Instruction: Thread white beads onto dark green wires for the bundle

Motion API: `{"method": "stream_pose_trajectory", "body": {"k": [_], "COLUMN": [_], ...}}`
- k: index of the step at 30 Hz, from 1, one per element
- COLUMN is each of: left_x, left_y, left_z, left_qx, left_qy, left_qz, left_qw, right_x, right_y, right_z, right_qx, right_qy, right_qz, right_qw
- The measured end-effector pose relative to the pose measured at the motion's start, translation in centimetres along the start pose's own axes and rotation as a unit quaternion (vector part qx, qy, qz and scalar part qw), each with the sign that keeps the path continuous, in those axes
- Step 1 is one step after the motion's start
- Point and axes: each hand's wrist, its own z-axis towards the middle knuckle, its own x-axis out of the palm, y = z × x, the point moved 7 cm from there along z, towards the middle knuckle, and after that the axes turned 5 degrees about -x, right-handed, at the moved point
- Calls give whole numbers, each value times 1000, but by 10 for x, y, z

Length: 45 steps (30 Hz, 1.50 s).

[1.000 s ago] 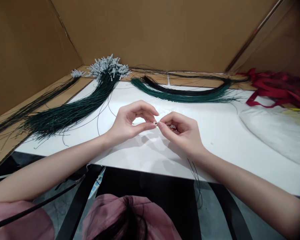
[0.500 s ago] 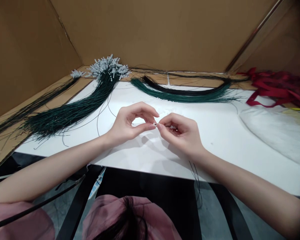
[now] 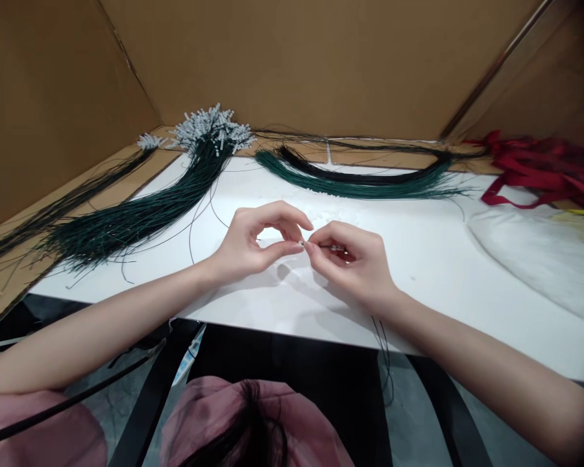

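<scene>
Over the white tabletop (image 3: 292, 305), my left hand (image 3: 253, 243) pinches a tiny white bead (image 3: 301, 244) between thumb and fingertip. My right hand (image 3: 357, 259) meets it there, its thumb and index finger closed on a thin dark wire (image 3: 383, 353). Part of the wire hangs below my right wrist past the table edge. A few more white beads (image 3: 338, 248) show inside the curl of my right hand. Whether the wire tip passes through the pinched bead is too small to tell. Loose white beads (image 3: 335, 215) lie just behind my hands.
A big bundle of green wires (image 3: 141, 217) with white beaded tips (image 3: 211, 130) lies at left, beside a thinner bundle (image 3: 78, 188). Bare green and black wires (image 3: 365, 181) curve along the back. Red ribbon (image 3: 540, 168) and a clear plastic bag (image 3: 545, 253) are at right. Cardboard walls (image 3: 292, 65) stand behind.
My hands keep almost the same pinch at the bead. The fingers of my left hand have shifted very slightly to the right.
</scene>
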Motion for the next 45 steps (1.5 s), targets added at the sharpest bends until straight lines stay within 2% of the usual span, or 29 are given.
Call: {"method": "stream_pose_trajectory", "body": {"k": [4, 10, 20, 31, 45], "left_x": [0, 1, 4, 4, 12], "left_y": [0, 0, 5, 6, 16], "left_z": [0, 1, 2, 4, 1], "left_qx": [-2, -4, -20, -37, -93], "left_qy": [5, 14, 28, 28, 59], "left_qz": [17, 22, -4, -3, -52], "left_qw": [1000, 1000, 999, 999, 993], "right_x": [1, 2, 8, 5, 9], "right_y": [-3, -12, -10, -16, -17], "right_z": [0, -1, -2, -3, -5], "right_qx": [3, 50, 14, 52, 42], "right_qy": [11, 20, 47, 33, 56], "right_qz": [-8, 19, 3, 62, 67], "right_qw": [1000, 998, 999, 996, 995]}}
